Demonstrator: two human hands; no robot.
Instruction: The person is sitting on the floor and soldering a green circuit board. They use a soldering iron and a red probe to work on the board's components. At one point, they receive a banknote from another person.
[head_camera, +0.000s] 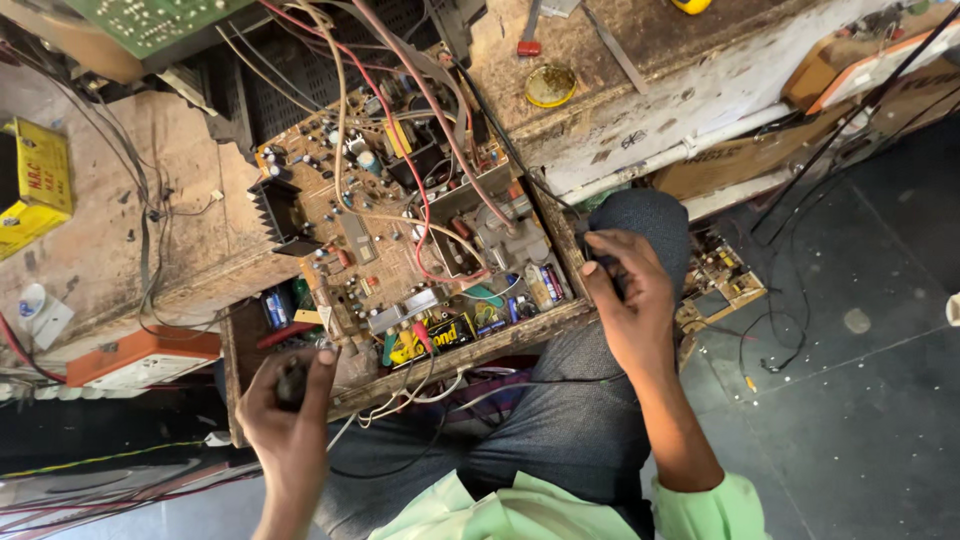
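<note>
Hands sit low in the head view, either side of a big brown circuit board (400, 215). Left hand (290, 420) is closed around a small dark handle (291, 382), held upright just below the board's near edge, beside the wooden frame (450, 350) that carries the board. Right hand (630, 300) is curled over something dark on the person's knee (650, 215), right at the board's far corner; what it grips cannot be made out. Red and cream wires (420, 130) loop across the board and crowd the way to its parts, with a black finned heat sink (275, 215) on one edge. A yellow box (35, 185) lies on the worn bench (120, 200), an orange-topped case (140, 355) near the left hand, a smaller board (720, 285) on the dark floor (850, 400).
</note>
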